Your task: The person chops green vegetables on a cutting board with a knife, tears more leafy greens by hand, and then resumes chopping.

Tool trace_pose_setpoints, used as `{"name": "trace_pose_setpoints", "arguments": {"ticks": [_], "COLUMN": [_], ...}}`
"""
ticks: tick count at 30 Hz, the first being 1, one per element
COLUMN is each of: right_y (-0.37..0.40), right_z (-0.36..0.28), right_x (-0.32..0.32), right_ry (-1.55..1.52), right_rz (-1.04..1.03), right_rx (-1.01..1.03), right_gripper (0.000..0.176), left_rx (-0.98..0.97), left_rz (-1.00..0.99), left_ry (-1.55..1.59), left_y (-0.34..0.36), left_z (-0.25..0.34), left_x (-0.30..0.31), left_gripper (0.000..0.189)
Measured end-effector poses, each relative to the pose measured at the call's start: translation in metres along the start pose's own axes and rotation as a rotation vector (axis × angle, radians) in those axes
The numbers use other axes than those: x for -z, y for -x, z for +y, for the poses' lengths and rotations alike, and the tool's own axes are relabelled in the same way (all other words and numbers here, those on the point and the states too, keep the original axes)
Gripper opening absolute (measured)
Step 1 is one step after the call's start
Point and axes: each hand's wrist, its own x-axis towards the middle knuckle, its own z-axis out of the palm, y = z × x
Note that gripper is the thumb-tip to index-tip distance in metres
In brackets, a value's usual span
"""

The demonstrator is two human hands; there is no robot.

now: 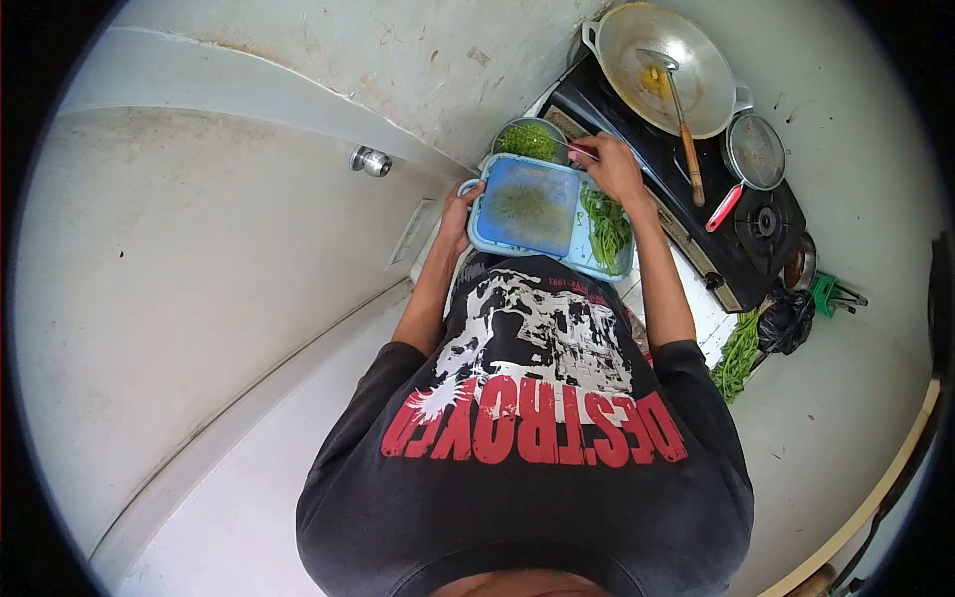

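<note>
My left hand (456,217) grips the left edge of a light-blue tray (604,271) by its handle. A darker blue cutting board (527,204), with small green bits scattered over it, lies in the tray. Closed around the dark red handle of a knife (584,151) is my right hand (615,169), above the tray's far right corner. The blade points left over a metal bowl (496,147) of finely chopped greens (529,141). Uncut long green stalks (605,229) lie in the tray's right side, below my right wrist.
A black gas stove (686,174) stands to the right, bearing a large wok (627,40) with a wooden-handled spatula (688,149) and a red-handled strainer (756,154). Greens (738,358) and a black plastic bag (786,320) lie beyond it. At left is a door with a round knob (371,161).
</note>
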Motion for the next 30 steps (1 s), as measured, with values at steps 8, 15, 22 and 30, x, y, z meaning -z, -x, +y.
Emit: {"name": "trace_pose_setpoints", "arguments": {"ticks": [8, 15, 22, 30], "right_y": [0.086, 0.162, 0.241, 0.344], "right_z": [0.015, 0.045, 0.053, 0.056], "right_x": [-0.005, -0.064, -0.141, -0.15], "right_ry": [-0.209, -0.4, -0.617, -0.806], "right_rz": [0.283, 0.578, 0.784, 1.048], "right_rx": [-0.118, -0.454, -0.768, -0.863], "right_gripper": [0.034, 0.032, 0.033, 0.017], "left_rx": [-0.045, -0.03, 0.179, 0.314], "left_rz": [0.003, -0.093, -0.279, -0.438], "left_ry": [0.045, -0.004, -0.06, -0.164], "left_y": [0.019, 0.004, 0.003, 0.014], "left_z": [-0.002, -0.011, -0.018, -0.083], "left_x": [0.019, 0.045, 0.041, -0.002], "left_gripper": [0.029, 0.032, 0.036, 0.034]}}
